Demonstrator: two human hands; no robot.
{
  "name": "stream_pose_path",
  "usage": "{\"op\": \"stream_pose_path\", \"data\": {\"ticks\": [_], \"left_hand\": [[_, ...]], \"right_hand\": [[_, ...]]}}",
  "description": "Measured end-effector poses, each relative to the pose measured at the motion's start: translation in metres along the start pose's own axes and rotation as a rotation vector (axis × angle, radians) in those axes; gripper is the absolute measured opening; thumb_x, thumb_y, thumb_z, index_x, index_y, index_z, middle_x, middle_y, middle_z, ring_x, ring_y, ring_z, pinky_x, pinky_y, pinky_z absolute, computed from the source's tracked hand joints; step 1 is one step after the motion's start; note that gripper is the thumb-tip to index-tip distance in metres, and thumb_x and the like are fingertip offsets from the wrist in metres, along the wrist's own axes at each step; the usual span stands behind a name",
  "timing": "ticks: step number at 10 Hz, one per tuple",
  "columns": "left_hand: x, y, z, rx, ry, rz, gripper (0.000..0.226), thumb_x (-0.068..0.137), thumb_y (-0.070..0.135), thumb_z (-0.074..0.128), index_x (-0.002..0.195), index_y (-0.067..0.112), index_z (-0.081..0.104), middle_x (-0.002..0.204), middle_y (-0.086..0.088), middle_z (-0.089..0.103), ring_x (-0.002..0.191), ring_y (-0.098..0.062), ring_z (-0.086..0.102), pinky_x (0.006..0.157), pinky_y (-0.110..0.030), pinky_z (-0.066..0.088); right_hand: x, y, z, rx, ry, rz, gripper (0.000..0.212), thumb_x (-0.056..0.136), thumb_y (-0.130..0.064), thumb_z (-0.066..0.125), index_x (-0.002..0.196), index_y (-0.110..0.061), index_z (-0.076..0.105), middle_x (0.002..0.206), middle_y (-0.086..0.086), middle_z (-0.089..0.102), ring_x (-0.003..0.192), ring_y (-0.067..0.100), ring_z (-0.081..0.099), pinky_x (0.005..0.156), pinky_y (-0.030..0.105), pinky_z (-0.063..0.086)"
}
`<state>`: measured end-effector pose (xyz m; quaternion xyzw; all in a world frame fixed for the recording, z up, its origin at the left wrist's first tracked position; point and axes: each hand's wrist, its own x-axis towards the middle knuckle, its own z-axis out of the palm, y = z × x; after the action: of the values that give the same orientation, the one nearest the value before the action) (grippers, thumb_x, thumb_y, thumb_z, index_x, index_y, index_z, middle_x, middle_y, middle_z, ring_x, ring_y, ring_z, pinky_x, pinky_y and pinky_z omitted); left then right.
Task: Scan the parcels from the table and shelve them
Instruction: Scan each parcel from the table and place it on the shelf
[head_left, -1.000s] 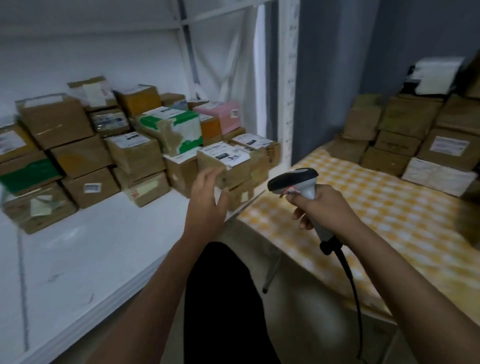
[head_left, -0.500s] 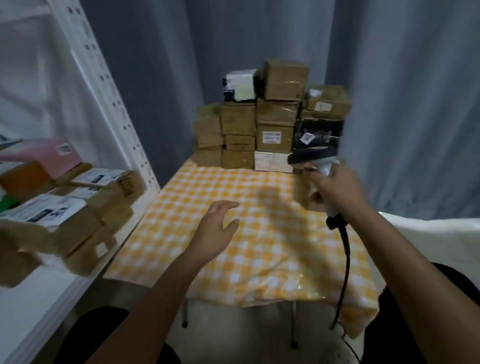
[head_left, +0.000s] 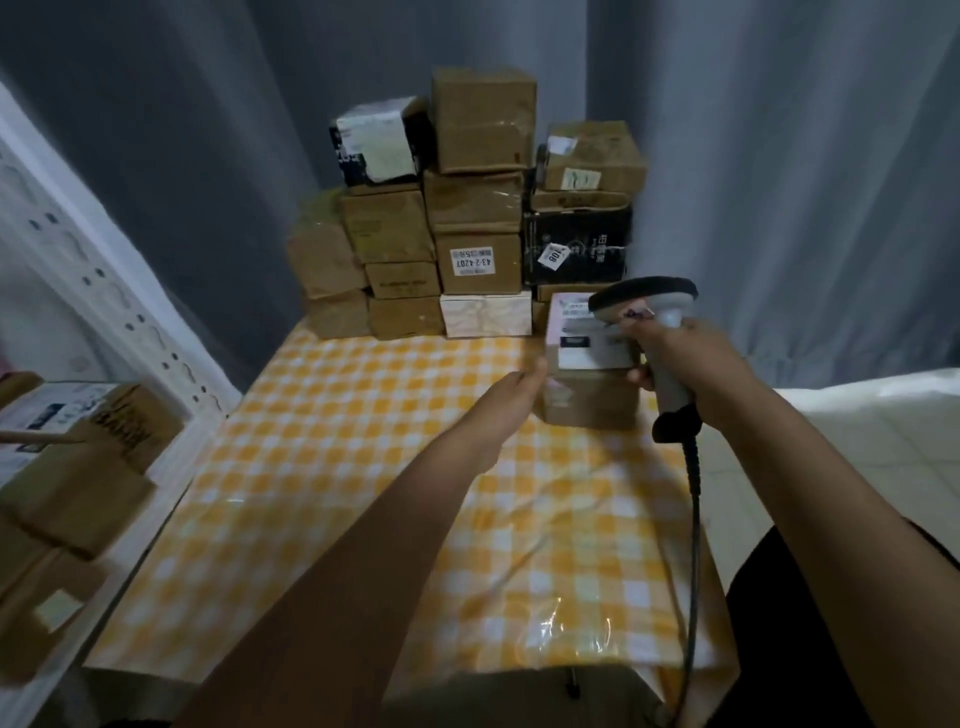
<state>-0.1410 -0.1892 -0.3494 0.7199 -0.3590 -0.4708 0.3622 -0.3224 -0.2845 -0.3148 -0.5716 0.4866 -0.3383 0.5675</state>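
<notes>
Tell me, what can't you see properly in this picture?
All in the head view:
- Left hand: its fingertips are blurred against the front parcel, so touching or not is unclear.
- Front parcel's label: too blurred to read, partly behind the scanner in the right hand.
- Shelf parcels: cut off by the left edge.
- Scanner cable: its end runs out of the bottom edge.

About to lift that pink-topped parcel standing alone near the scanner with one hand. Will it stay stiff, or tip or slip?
The pink-topped parcel looks like a rigid taped box, so it should probably hold its shape. It stands taller than wide on the checked tablecloth, so a push high up may tip it. The left hand reaches only one side; glossy tape could be slippery.
</notes>
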Motion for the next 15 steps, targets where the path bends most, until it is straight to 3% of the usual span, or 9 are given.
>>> {"op": "stream_pose_path", "data": {"ticks": [1, 3, 5, 6, 7, 8, 10, 13, 15], "left_hand": [[0.022, -0.011, -0.002, -0.118, 0.014, 0.010, 0.115, 0.057, 0.103, 0.044, 0.154, 0.042, 0.033, 0.158, 0.006, 0.041, 0.144, -0.023, 0.040, 0.119, -0.058, 0.027], [0.009, -0.026, -0.016, -0.349, 0.169, 0.076, 0.065, 0.090, 0.066, 0.059, 0.142, 0.032, 0.038, 0.138, -0.002, 0.055, 0.127, -0.022, 0.056, 0.110, -0.052, 0.045], [-0.028, -0.071, -0.063, -0.501, 0.416, 0.166, 0.085, 0.061, 0.064, 0.081, 0.133, 0.027, 0.053, 0.149, -0.006, 0.049, 0.135, -0.030, 0.051, 0.105, -0.054, 0.049], [-0.041, -0.094, -0.084, -0.460, 0.592, 0.222, 0.085, 0.065, 0.065, 0.078, 0.137, 0.031, 0.049, 0.153, -0.002, 0.043, 0.137, -0.026, 0.048, 0.112, -0.046, 0.045], [-0.065, -0.097, -0.082, -0.245, 0.652, 0.250, 0.079, 0.097, 0.049, 0.060, 0.160, 0.028, 0.017, 0.155, 0.008, 0.032, 0.130, -0.006, 0.041, 0.100, -0.012, 0.037], [-0.063, -0.109, -0.075, -0.332, 0.647, 0.271, 0.074, 0.095, 0.041, 0.065, 0.156, 0.029, 0.026, 0.152, 0.000, 0.046, 0.120, -0.007, 0.056, 0.095, -0.023, 0.043], [-0.059, -0.118, -0.069, -0.413, 0.641, 0.302, 0.069, 0.097, 0.014, 0.064, 0.157, 0.020, 0.030, 0.142, -0.002, 0.057, 0.112, 0.003, 0.062, 0.080, -0.010, 0.052], [-0.062, -0.120, -0.072, -0.354, 0.607, 0.391, 0.071, 0.091, 0.029, 0.070, 0.154, 0.021, 0.037, 0.140, 0.002, 0.062, 0.123, -0.009, 0.062, 0.096, -0.018, 0.051], [-0.064, -0.119, -0.070, -0.360, 0.592, 0.421, 0.072, 0.081, 0.046, 0.070, 0.146, 0.027, 0.046, 0.135, 0.002, 0.065, 0.124, -0.018, 0.062, 0.108, -0.042, 0.048]], "right_hand": [[-0.001, -0.001, 0.005, -0.025, -0.053, -0.020, 0.020, 0.094, -0.031, 0.065, 0.097, -0.012, 0.065, 0.087, 0.007, 0.070, 0.047, 0.012, 0.061, 0.045, 0.021, 0.049], [-0.012, -0.006, 0.024, 0.000, -0.139, -0.043, 0.026, 0.095, -0.030, 0.065, 0.102, -0.005, 0.067, 0.085, 0.010, 0.068, 0.042, 0.010, 0.059, 0.045, 0.019, 0.049], [-0.021, -0.017, 0.065, -0.003, -0.387, -0.048, 0.030, 0.095, -0.030, 0.065, 0.112, -0.005, 0.069, 0.097, 0.019, 0.074, 0.048, 0.013, 0.061, 0.047, 0.022, 0.048], [-0.023, -0.029, 0.087, -0.014, -0.451, -0.084, 0.031, 0.096, -0.031, 0.065, 0.111, -0.004, 0.067, 0.098, 0.021, 0.074, 0.051, 0.014, 0.061, 0.049, 0.024, 0.050], [-0.028, -0.043, 0.106, 0.011, -0.509, -0.116, 0.024, 0.095, -0.030, 0.065, 0.104, -0.007, 0.067, 0.094, 0.020, 0.076, 0.051, 0.014, 0.062, 0.050, 0.024, 0.049], [-0.039, -0.049, 0.120, 0.070, -0.538, -0.132, 0.026, 0.097, -0.025, 0.063, 0.106, -0.001, 0.065, 0.083, 0.018, 0.074, 0.048, 0.015, 0.059, 0.046, 0.022, 0.047], [-0.055, -0.051, 0.126, 0.127, -0.510, -0.183, 0.023, 0.096, -0.026, 0.064, 0.091, -0.004, 0.065, 0.065, 0.011, 0.066, 0.048, 0.017, 0.056, 0.047, 0.023, 0.047], [-0.067, -0.047, 0.108, 0.030, -0.524, -0.195, 0.027, 0.096, -0.027, 0.063, 0.094, 0.000, 0.066, 0.063, 0.012, 0.063, 0.047, 0.018, 0.057, 0.046, 0.023, 0.047], [-0.075, -0.051, 0.105, 0.006, -0.554, -0.228, 0.026, 0.097, -0.024, 0.061, 0.091, 0.001, 0.065, 0.064, 0.014, 0.063, 0.048, 0.019, 0.056, 0.045, 0.023, 0.046]]}}
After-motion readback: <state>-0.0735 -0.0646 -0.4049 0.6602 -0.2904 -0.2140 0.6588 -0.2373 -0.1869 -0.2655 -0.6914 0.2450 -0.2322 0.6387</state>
